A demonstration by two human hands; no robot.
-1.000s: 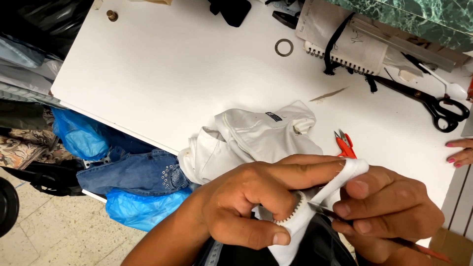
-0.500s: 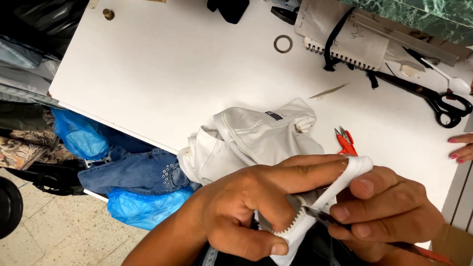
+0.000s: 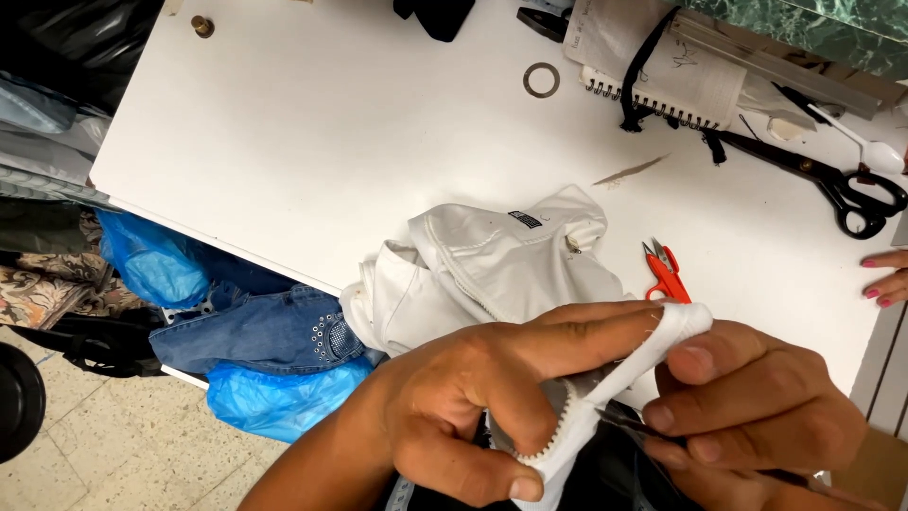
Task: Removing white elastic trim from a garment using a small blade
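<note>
Head view, looking down at a white table (image 3: 312, 142): your left hand (image 3: 482, 402) and right hand (image 3: 757, 407) meet at the near edge, both closed on a strip of white fabric with a zipper edge (image 3: 605, 393). Your left forefinger runs along the strip toward its upper end, the thumb curling under its lower end, so the fabric crosses between your two hands on a slant. Your right thumb presses the strip's upper tip against the fingers, and the same hand also pinches a thin dark tool (image 3: 653, 431) that passes just under the fabric; its far end is hidden by your fingers. The strip leads back to a crumpled white garment (image 3: 492, 265) heaped on the table just beyond your left hand. Small red thread snips (image 3: 667, 272) lie beside the garment, near your right hand. Farther off sit black scissors (image 3: 823, 175), a spiral notebook (image 3: 662, 71) and a metal ring (image 3: 541, 79). Another person's fingertips (image 3: 884, 276) rest at the right edge. Blue bags (image 3: 151, 265) and jeans (image 3: 255, 326) lie below the table.
</note>
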